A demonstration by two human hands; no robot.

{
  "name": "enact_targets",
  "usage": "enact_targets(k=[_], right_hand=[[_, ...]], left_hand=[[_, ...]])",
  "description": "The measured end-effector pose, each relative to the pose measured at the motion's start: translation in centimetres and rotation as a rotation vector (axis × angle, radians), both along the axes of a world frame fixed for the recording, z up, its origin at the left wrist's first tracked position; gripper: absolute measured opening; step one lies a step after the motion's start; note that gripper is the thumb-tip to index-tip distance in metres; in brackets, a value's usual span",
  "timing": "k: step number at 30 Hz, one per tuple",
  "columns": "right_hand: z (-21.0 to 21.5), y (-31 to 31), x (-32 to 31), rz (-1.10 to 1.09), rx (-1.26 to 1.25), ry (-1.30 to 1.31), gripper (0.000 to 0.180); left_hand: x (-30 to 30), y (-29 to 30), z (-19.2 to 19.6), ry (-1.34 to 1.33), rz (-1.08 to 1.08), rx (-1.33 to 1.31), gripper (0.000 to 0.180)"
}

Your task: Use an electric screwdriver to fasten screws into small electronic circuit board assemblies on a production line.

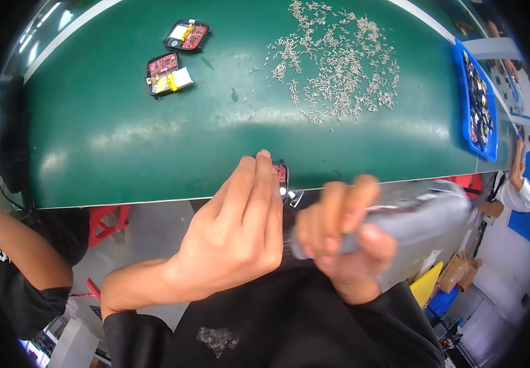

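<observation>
Evidently the left hand (234, 224) pins a small black device with a red circuit board (281, 176) at the tabletop's (154, 153) near edge, fingers closed over it, while the right hand (345, 236) is clamped on a grey electric screwdriver (418, 224) just beside it. Holding the tool upright and the device still would probably serve best.

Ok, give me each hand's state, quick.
Left hand: closed on a small black device with a red board.
Right hand: closed around a grey power tool.
</observation>
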State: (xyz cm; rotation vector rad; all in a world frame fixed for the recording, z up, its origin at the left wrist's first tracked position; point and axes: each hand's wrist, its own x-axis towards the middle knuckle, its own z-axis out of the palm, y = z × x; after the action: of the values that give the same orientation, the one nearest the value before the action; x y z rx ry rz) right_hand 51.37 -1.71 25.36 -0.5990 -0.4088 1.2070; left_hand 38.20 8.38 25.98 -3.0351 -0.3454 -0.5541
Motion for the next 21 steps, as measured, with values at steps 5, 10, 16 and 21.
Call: enact_targets(k=[5,10,16,21], right_hand=[[3.9,1.6,5.2,0.017,0.157,-0.192,0.017],[4.3,3.8,6.3,0.044,0.178,-0.386,0.019],[3.4,5.0,5.8,0.100,0.172,-0.408,0.019],[3.1,5.3,5.7,0.105,0.142,-0.420,0.019]], left_hand=[[-0.5,-0.2,0.0,0.028,-0.020,0.030,0.033],[-0.8,-0.5,-0.4,0.065,-0.004,0.059,0.039],[-0.9,-0.6,-0.5,0.067,0.006,0.018,0.043],[-0.8,-0.4,-1.0,0.002,0.007,0.006,0.041]])
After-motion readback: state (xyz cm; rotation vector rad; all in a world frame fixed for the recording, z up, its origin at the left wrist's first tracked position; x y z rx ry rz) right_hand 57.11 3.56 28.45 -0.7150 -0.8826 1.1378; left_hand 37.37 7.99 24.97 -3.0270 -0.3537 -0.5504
